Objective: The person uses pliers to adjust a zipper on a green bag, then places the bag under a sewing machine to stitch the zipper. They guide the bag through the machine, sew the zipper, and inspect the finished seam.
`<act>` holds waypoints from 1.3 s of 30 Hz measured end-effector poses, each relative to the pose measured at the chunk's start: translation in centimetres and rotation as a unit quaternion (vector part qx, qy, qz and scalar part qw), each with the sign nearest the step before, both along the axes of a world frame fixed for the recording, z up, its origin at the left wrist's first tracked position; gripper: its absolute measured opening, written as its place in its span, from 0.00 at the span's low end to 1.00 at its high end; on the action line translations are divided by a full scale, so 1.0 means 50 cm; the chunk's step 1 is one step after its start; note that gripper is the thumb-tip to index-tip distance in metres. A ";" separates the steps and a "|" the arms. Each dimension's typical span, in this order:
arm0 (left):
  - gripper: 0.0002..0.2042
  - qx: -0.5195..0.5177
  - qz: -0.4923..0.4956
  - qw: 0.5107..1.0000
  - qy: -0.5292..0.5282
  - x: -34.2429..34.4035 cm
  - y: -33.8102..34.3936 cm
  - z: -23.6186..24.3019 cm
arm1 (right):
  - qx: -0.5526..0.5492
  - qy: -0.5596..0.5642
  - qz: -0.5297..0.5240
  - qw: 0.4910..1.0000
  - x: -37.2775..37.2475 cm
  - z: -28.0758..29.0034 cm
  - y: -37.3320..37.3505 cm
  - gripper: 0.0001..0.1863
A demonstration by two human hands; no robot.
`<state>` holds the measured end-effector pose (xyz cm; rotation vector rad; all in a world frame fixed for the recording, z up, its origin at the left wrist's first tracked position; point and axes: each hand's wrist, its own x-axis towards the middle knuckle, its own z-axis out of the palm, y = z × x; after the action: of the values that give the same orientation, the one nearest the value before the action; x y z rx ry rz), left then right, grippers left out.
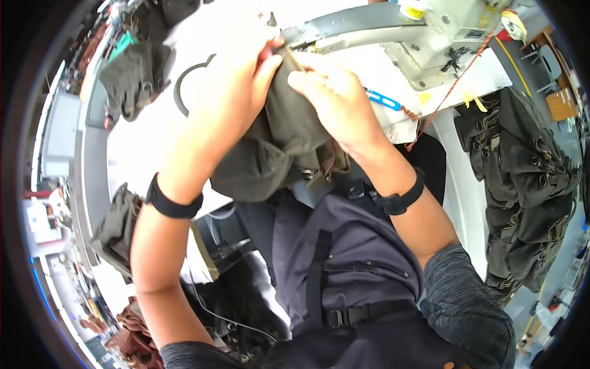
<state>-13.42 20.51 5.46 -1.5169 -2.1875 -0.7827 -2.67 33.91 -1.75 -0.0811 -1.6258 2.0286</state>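
Note:
An olive-grey fabric bag (264, 160) hangs over the near edge of a white sewing table, its lower part bunched above my lap. My left hand (249, 71) pinches the bag's upper edge, close to the sewing machine's (362, 34) needle end. Just to the right, my right hand (335, 92) is closed on the same edge, thumb on top. Between the two hands runs a strip of gold-coloured zipper teeth (295, 59). The fingertips of my left hand are partly washed out by glare.
A blue-handled tool (384, 98) on an orange cord (452, 86) lies right of my right hand. Similar dark bags (516, 160) are piled at the right. More olive fabric pieces (132, 77) lie at the far left, another (117, 227) beside my left forearm.

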 end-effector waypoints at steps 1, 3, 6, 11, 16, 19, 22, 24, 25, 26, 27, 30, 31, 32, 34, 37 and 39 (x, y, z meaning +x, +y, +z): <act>0.10 0.000 0.007 0.999 -0.044 0.004 -0.004 0.002 | -0.048 -0.018 0.029 0.998 0.005 0.006 0.000 0.19; 0.10 0.009 0.005 0.994 -0.111 0.009 0.001 -0.003 | -0.053 -0.022 0.026 0.998 0.015 0.011 0.001 0.19; 0.10 0.024 0.008 0.988 -0.154 0.014 -0.006 0.002 | -0.029 -0.014 0.037 0.999 0.008 0.007 0.005 0.19; 0.07 -0.008 0.014 0.996 -0.093 0.009 -0.002 0.003 | -0.064 -0.030 0.065 0.995 0.007 0.008 0.001 0.21; 0.06 -0.077 -0.009 0.993 -0.083 0.025 -0.015 0.023 | -0.103 -0.001 0.080 0.991 -0.001 0.003 -0.006 0.20; 0.09 -0.074 0.012 0.986 -0.152 0.030 -0.038 0.023 | -0.058 -0.047 0.093 0.993 0.008 -0.001 0.009 0.20; 0.11 0.009 0.019 0.979 -0.204 0.039 -0.018 0.020 | -0.048 -0.054 0.097 0.993 0.009 0.011 0.008 0.20; 0.11 -0.015 0.033 0.984 -0.176 0.034 -0.007 0.024 | -0.061 -0.022 0.086 0.994 0.003 0.002 0.001 0.20; 0.11 -0.017 0.022 0.990 -0.139 0.022 -0.004 0.016 | -0.063 -0.016 0.081 0.995 0.002 -0.001 -0.001 0.20; 0.10 -0.020 0.011 0.995 -0.101 0.017 -0.002 0.013 | -0.064 -0.010 0.075 0.995 0.000 -0.003 -0.003 0.20; 0.09 -0.022 0.015 0.994 -0.108 0.020 0.000 0.015 | -0.062 -0.011 0.076 0.995 -0.001 -0.001 -0.003 0.20; 0.06 -0.058 0.023 0.996 -0.062 0.029 -0.003 0.018 | -0.072 -0.008 0.095 0.993 0.000 -0.002 0.001 0.21; 0.05 -0.065 -0.003 0.997 -0.051 0.026 -0.003 0.018 | -0.088 -0.003 0.097 0.991 -0.001 -0.002 0.002 0.21; 0.04 -0.069 -0.010 0.996 -0.063 0.025 -0.009 0.021 | -0.104 0.002 0.098 0.990 -0.002 -0.002 0.003 0.21; 0.04 -0.077 -0.021 0.993 -0.088 0.032 -0.029 0.030 | -0.081 0.001 0.083 0.993 -0.002 -0.003 0.000 0.20; 0.07 -0.023 0.014 0.991 -0.129 0.034 -0.032 0.021 | -0.057 0.013 0.070 0.996 -0.004 -0.012 -0.001 0.20; 0.09 -0.014 0.017 0.991 -0.131 0.041 -0.019 0.024 | -0.047 0.015 0.058 0.997 -0.006 -0.007 -0.006 0.18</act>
<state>-11.39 19.55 6.65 -1.4566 -2.4136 -0.9932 -2.96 33.63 -2.13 0.0106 -1.5490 2.1820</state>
